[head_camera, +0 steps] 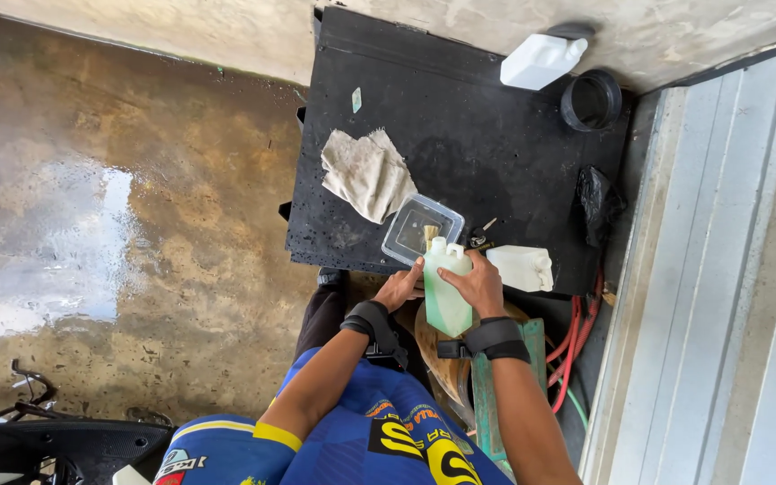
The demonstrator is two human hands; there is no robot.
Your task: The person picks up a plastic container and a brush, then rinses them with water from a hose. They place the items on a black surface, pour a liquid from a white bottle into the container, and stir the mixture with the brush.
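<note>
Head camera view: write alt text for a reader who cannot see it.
Seen from above, a person's left hand and right hand grip a pale green plastic bottle at the near edge of a black mat. On the mat lie a crumpled rag, a clear lidded container, and two white jugs; wet concrete floor lies to the left.
</note>
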